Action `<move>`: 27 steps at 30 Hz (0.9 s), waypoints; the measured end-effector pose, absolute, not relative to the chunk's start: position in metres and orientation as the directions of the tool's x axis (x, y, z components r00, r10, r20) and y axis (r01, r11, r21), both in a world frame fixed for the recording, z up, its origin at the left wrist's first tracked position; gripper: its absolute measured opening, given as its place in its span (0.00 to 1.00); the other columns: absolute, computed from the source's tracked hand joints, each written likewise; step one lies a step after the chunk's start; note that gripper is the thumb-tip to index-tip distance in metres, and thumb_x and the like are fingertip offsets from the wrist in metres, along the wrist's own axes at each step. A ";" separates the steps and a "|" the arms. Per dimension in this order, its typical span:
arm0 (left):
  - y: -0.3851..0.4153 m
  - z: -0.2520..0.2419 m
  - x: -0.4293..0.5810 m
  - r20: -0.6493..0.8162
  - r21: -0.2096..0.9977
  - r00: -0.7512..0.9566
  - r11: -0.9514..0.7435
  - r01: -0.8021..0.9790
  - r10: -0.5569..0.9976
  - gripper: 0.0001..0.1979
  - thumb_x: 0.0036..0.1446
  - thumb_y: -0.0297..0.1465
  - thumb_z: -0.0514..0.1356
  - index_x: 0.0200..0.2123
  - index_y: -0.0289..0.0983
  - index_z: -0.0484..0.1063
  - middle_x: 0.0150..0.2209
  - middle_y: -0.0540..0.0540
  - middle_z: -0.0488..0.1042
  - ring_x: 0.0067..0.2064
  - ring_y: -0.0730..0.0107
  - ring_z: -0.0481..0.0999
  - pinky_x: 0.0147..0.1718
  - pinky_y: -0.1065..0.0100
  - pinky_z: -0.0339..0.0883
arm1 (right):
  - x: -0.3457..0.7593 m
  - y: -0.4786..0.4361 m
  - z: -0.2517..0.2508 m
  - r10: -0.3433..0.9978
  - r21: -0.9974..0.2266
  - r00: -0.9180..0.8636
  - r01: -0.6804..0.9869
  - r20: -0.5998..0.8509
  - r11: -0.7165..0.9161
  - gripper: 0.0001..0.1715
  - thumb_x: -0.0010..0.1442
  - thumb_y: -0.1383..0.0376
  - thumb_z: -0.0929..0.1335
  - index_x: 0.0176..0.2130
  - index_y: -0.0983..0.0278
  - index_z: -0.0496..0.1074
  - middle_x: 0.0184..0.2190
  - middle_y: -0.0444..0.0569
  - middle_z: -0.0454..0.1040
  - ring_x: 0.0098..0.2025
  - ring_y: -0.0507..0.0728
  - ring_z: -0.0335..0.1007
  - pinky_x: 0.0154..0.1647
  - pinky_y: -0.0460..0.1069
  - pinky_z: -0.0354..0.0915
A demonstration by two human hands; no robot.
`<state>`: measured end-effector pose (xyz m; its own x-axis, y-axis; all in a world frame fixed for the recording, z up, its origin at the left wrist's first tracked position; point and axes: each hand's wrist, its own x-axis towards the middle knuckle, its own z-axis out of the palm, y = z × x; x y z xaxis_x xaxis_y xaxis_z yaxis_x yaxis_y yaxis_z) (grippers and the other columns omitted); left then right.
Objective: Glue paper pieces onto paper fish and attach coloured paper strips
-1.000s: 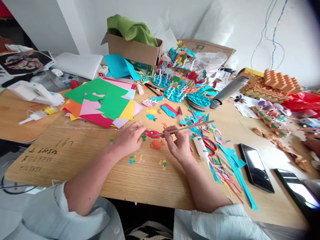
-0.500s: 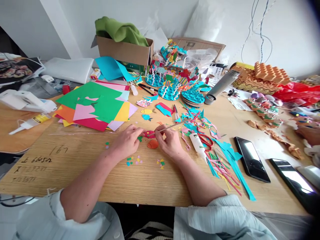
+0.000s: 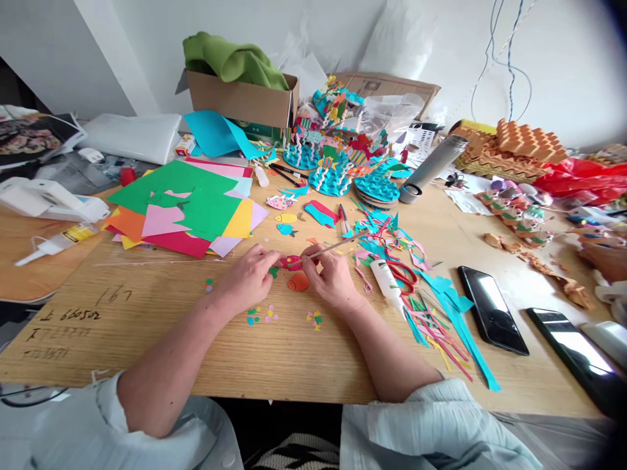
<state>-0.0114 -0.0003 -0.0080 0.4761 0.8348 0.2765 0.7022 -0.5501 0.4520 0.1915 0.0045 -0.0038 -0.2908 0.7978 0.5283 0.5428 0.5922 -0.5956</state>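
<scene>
Pink paper fish [image 3: 290,262] lies on the wooden table [image 3: 304,365] between the two hands, its long axis running roughly left to right, from one set of fingertips toward the other. At its left end, the left hand [image 3: 252,274] has curled fingers touching the edge; whether they pinch it or merely press it down cannot be determined. Close at its right end, the right hand [image 3: 330,277] grips a thin stick [image 3: 337,245] between thumb and fingers. Neither hand is clearly nearer. The stick slants across the fish's axis, low end over the fish, far end pointing right and away from the wearer; contact at the tip cannot be confirmed. Just on the fish's near side is an orange paper fish [image 3: 298,282]; beyond it lie a blue paper fish [image 3: 286,230] and a yellow paper fish [image 3: 287,218]. Well to its right stands recorded a white glue bottle [image 3: 386,284], lying down.
</scene>
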 end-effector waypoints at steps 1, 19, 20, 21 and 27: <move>0.000 -0.008 -0.011 0.276 0.451 0.477 -0.550 0.702 0.835 0.25 0.49 0.14 0.51 0.49 0.36 0.71 0.41 0.43 0.74 0.48 0.61 0.73 0.48 0.59 0.71 | 0.192 0.005 -0.004 0.794 -0.593 -0.293 0.541 0.532 0.597 0.10 0.61 0.69 0.62 0.28 0.61 0.66 0.27 0.47 0.75 0.28 0.53 0.71 0.30 0.47 0.65; -0.002 -0.004 -0.006 0.325 0.436 0.488 -0.586 0.683 0.810 0.28 0.48 0.13 0.51 0.52 0.36 0.69 0.43 0.43 0.75 0.50 0.61 0.73 0.50 0.59 0.71 | 0.189 0.004 -0.001 0.804 -0.582 -0.321 0.564 0.500 0.586 0.10 0.61 0.70 0.62 0.28 0.61 0.66 0.29 0.48 0.77 0.29 0.53 0.72 0.31 0.47 0.66; -0.003 -0.004 -0.005 0.326 0.432 0.487 -0.586 0.685 0.810 0.28 0.48 0.13 0.51 0.52 0.36 0.69 0.44 0.42 0.75 0.50 0.60 0.73 0.50 0.59 0.71 | 0.189 0.004 -0.001 0.804 -0.578 -0.320 0.568 0.501 0.586 0.09 0.61 0.70 0.62 0.29 0.61 0.66 0.29 0.48 0.77 0.29 0.53 0.72 0.31 0.47 0.66; -0.003 -0.004 -0.004 0.328 0.428 0.488 -0.587 0.687 0.809 0.29 0.48 0.13 0.51 0.53 0.35 0.68 0.44 0.42 0.75 0.50 0.60 0.73 0.50 0.58 0.71 | 0.189 0.004 -0.001 0.804 -0.577 -0.318 0.569 0.502 0.586 0.09 0.61 0.70 0.62 0.29 0.61 0.66 0.29 0.48 0.76 0.29 0.53 0.72 0.31 0.47 0.66; -0.003 -0.006 -0.002 0.326 0.429 0.508 -0.604 0.672 0.797 0.30 0.49 0.12 0.50 0.56 0.35 0.65 0.45 0.41 0.75 0.52 0.59 0.72 0.52 0.56 0.70 | 0.191 0.006 -0.005 0.813 -0.584 -0.306 0.575 0.496 0.573 0.08 0.61 0.69 0.62 0.29 0.61 0.66 0.29 0.49 0.76 0.28 0.54 0.72 0.31 0.47 0.65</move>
<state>-0.0021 -0.0034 -0.0062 0.5084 0.7971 0.3258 0.6719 -0.6039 0.4288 0.1906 0.0057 -0.0051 -0.3061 0.8127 0.4959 0.5750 0.5730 -0.5840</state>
